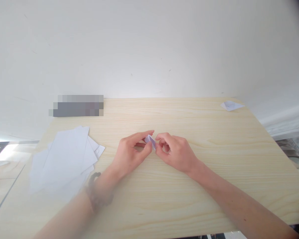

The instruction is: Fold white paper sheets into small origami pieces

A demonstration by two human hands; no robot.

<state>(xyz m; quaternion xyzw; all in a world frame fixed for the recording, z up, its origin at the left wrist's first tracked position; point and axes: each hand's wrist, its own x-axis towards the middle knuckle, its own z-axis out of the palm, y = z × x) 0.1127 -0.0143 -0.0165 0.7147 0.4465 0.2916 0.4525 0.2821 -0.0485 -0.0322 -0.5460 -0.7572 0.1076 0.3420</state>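
A small folded piece of white paper is held just above the middle of the light wooden table. My left hand pinches it from the left with thumb and forefinger. My right hand pinches it from the right, fingers curled close around its edge. Most of the paper is hidden between the fingertips. A dark band sits on my left wrist.
A loose pile of white paper sheets lies at the table's left side. A folded white paper shape rests at the far right corner. A blurred grey object sits at the far left edge against the white wall.
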